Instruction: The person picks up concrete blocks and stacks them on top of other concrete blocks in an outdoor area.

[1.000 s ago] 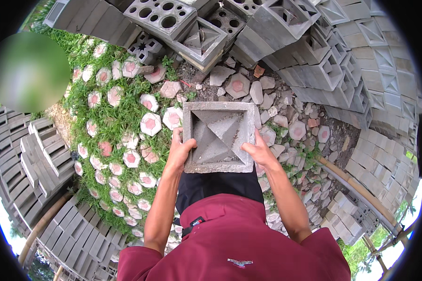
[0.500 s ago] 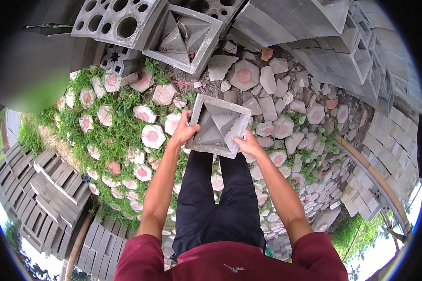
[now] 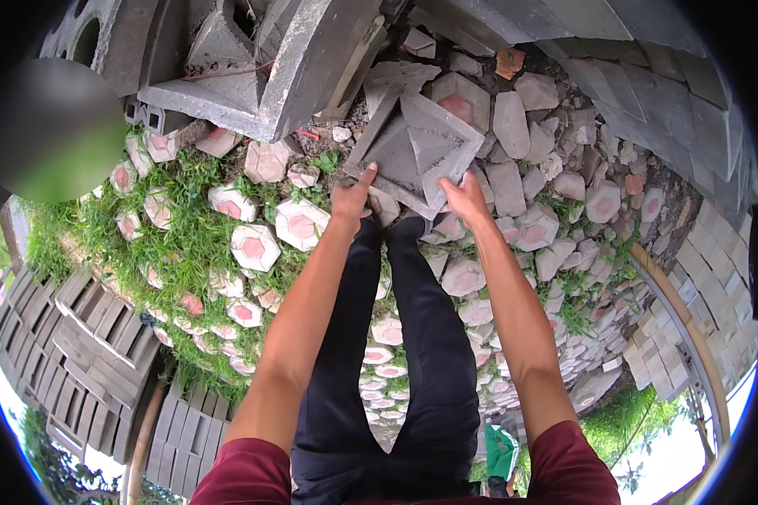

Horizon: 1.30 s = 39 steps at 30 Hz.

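Observation:
A square grey concrete block (image 3: pixel 436 145) with a raised rim and slanting, pyramid-like faces inside is held in front of my feet, low over the broken stones. My left hand (image 3: pixel 353 195) is closed on its near left edge, the thumb lying over the rim. On the near right edge, my right hand (image 3: pixel 466 198) grips with its thumb on top; the other fingers are mostly hidden beneath. The block is tilted and turned a little. Whether its far edge touches the stones, I cannot tell.
A similar concrete block (image 3: pixel 202 97) stands at the upper left, beside a round-holed block (image 3: pixel 88 38). Stacked grey blocks (image 3: pixel 648 76) rise at the upper right. Hexagonal pavers (image 3: pixel 254 247) with pink centres lie among grass. A curved pole (image 3: pixel 686 316) runs along the right.
Both hands have carried the concrete block forward and away from my body, with my arms stretched further out. The stacked blocks at the upper left now appear larger and closer.

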{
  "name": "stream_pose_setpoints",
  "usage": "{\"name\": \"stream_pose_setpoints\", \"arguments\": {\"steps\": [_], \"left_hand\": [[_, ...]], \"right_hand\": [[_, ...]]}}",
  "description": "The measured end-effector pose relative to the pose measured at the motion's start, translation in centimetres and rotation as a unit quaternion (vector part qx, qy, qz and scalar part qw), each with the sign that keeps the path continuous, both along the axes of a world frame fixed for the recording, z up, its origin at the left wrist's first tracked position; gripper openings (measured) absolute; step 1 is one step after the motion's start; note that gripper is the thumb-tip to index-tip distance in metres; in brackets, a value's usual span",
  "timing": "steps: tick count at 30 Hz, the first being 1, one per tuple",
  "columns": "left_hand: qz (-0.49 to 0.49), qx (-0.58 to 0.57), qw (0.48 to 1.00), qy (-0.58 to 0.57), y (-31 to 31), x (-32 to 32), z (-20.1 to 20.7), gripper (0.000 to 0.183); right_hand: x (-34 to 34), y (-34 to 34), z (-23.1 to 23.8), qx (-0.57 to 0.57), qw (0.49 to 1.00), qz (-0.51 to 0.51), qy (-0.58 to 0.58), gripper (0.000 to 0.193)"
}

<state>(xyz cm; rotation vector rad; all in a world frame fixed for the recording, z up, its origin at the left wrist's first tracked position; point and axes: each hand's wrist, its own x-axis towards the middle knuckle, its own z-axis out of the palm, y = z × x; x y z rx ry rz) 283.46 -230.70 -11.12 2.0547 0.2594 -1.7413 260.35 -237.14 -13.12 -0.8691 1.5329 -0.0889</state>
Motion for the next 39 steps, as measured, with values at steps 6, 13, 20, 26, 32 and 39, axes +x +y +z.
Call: {"name": "stream_pose_setpoints", "arguments": {"steps": [6,13,20,26,32,39], "left_hand": [[0.185,-0.098,0.977,0.029,-6.5,-3.0,-8.7,0.076],[0.24,-0.135,0.961,0.017,-10.3,-3.2,-13.8,0.064],[0.239,-0.149,0.959,-0.012,-11.7,-3.0,-15.5,0.063],[0.217,-0.14,0.966,0.019,-11.6,-2.0,-16.3,0.056],[0.181,-0.085,0.975,0.096,-13.1,-1.4,-15.5,0.051],[0.155,-0.101,0.98,0.07,-10.6,-1.3,-11.6,0.051]], "right_hand": [[1.4,-6.6,-7.2,-0.069,0.996,0.011,0.051,0.039],[1.7,-12.1,-12.5,-0.086,0.996,0.034,0.001,0.044],[1.9,-14.0,-15.5,-0.114,0.991,0.067,0.031,0.045],[2.4,-14.4,-15.5,-0.075,0.994,0.075,0.025,0.047],[2.5,-14.1,-15.3,-0.133,0.978,0.109,0.118,0.059],[4.7,-9.4,-9.4,-0.162,0.983,0.042,0.075,0.061]]}}
